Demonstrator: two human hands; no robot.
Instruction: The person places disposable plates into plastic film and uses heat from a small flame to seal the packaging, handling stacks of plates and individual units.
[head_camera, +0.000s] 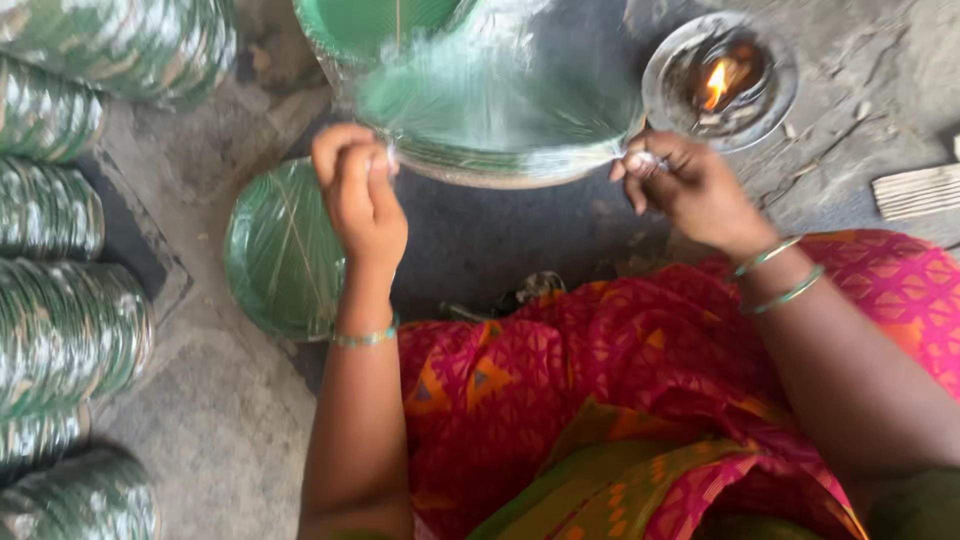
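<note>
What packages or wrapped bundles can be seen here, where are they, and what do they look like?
Clear plastic bag: held between left hand and right hand, round, see-through, green leaf plates inside.
Wrapped plate stacks: left edge, lying cylinders, green and silvery.
Loose plate pile: on the floor by the left hand, round, green, unwrapped.
No labels, signs or screens in view.

Glossy clear plastic wrap (500, 100); rough floor (230, 430)

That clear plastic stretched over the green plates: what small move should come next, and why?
Probably carry the loose edge pinched in the right hand toward the small flame. The clear plastic is taut between both hands over the plate stack, and the left hand holds the other side.
</note>
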